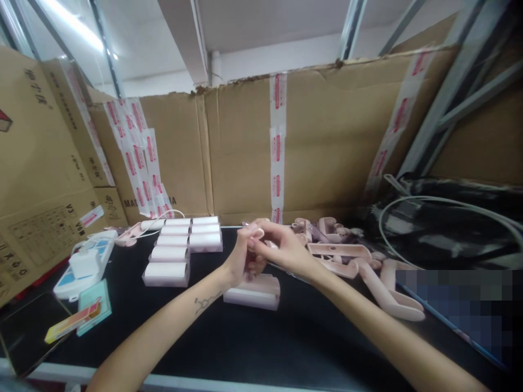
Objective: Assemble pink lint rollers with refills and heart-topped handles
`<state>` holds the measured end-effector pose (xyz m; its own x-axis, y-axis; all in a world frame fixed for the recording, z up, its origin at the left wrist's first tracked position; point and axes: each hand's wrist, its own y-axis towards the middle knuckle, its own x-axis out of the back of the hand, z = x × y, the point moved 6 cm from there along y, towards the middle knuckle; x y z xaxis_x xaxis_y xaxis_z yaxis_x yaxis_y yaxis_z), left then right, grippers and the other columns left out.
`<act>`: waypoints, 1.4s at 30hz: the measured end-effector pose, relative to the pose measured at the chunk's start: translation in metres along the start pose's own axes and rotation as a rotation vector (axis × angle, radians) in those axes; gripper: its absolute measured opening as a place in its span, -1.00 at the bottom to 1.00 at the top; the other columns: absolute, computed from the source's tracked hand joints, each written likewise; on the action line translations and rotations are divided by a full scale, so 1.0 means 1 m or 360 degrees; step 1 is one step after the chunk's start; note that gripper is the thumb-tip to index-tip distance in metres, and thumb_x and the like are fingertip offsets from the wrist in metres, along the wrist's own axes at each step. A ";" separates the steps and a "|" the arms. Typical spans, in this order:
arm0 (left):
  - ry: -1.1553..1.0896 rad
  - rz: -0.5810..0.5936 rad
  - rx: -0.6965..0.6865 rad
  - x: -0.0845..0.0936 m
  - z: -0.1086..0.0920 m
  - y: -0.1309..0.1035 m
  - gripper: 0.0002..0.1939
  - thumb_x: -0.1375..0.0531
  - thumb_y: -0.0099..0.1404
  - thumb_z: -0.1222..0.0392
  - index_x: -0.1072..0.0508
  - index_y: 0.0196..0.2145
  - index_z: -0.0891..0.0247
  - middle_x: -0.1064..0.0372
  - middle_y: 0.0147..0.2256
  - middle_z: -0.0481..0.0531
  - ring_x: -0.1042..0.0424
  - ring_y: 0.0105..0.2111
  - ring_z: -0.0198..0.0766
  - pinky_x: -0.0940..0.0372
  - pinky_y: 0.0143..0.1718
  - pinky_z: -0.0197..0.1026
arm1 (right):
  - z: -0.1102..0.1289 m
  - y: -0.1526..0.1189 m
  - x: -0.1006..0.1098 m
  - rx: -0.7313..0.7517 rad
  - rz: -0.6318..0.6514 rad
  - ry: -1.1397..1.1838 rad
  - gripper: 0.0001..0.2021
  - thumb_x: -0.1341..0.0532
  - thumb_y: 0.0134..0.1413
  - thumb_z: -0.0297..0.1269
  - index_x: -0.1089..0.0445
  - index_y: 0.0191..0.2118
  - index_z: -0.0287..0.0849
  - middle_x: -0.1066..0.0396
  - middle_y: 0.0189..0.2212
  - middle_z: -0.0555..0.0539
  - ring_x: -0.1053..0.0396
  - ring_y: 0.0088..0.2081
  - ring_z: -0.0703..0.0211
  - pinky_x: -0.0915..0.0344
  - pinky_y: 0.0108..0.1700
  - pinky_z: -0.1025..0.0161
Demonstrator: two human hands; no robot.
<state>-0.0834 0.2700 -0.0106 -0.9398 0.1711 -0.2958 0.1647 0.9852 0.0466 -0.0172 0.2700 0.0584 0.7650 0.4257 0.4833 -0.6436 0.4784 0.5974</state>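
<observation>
My left hand [240, 253] and my right hand [281, 244] meet above the middle of the black table, fingers bent together. A small pale piece [258, 233] shows between their fingertips; its kind is too small to tell, and the fingers hide most of what they hold. Just below the hands lies a pale pink plastic casing [252, 296], longer side across. To the left, several pale pink casings with white rounded tops [166, 270] stand in two columns. Loose pink plastic parts [339, 250] lie heaped to the right of my right hand.
A white power strip [104, 250] with a charger, a teal box [95, 307], a yellow-red packet [73, 322] and a dark phone-like slab [30, 329] lie at left. Cardboard walls [241, 152] close off the back. A white cable [382, 218] loops over black plastic at right.
</observation>
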 end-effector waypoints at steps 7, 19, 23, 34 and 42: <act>0.0097 0.0305 -0.0001 -0.007 -0.012 -0.004 -0.40 0.13 0.03 -0.38 -0.13 -0.74 0.24 0.05 -0.81 -0.14 -0.02 -0.79 -0.42 -0.05 -0.70 -0.29 | 0.010 0.028 -0.016 -0.0152 0.0820 0.0088 -0.59 0.00 -0.18 -0.50 -0.30 -0.13 -0.19 -0.38 -0.17 -0.05 -0.35 -0.19 0.19 -0.29 -0.20 0.27; -0.0151 0.0261 0.0109 -0.008 -0.009 0.001 -0.46 0.01 0.00 -0.34 -0.05 -0.73 0.20 0.10 -0.83 -0.18 0.08 -0.82 -0.44 0.06 -0.76 -0.34 | -0.001 0.018 -0.033 -0.0278 0.0773 0.0437 -0.63 0.07 -0.15 -0.48 -0.43 -0.30 -0.22 -0.47 -0.44 -0.01 -0.42 -0.37 0.24 -0.36 -0.35 0.34; -0.0092 0.0275 0.0183 -0.008 -0.005 0.002 -0.48 0.08 -0.03 -0.31 -0.04 -0.79 0.18 0.13 -0.85 -0.15 0.15 -0.84 -0.47 0.17 -0.79 -0.35 | 0.001 0.023 -0.032 -0.0125 0.0686 0.0369 -0.63 0.06 -0.18 -0.51 -0.44 -0.31 -0.24 -0.46 -0.43 -0.02 -0.41 -0.34 0.21 -0.34 -0.29 0.31; -0.0127 0.0336 0.0007 -0.004 -0.004 -0.001 -0.63 0.01 0.00 -0.13 -0.05 -0.70 0.20 0.14 -0.80 -0.19 0.15 -0.81 -0.50 0.21 -0.80 -0.40 | 0.003 0.019 -0.031 0.0078 0.0614 0.0202 -0.60 0.06 -0.16 -0.54 -0.46 -0.27 -0.23 -0.43 -0.36 0.00 -0.32 -0.41 0.27 -0.27 -0.34 0.36; -0.0112 0.0398 0.0008 -0.006 -0.008 -0.004 -0.49 0.01 -0.05 -0.32 -0.04 -0.72 0.20 0.11 -0.80 -0.18 0.14 -0.82 -0.50 0.19 -0.79 -0.38 | -0.001 0.018 -0.042 -0.0163 0.0832 0.0234 -0.57 0.07 -0.11 -0.48 -0.47 -0.21 -0.21 -0.47 -0.38 -0.01 -0.37 -0.39 0.21 -0.32 -0.32 0.30</act>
<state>-0.0813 0.2649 -0.0017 -0.8466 0.4084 -0.3412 0.3910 0.9123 0.1220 -0.0609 0.2615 0.0485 0.3363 0.7258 0.6002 -0.9415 0.2438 0.2328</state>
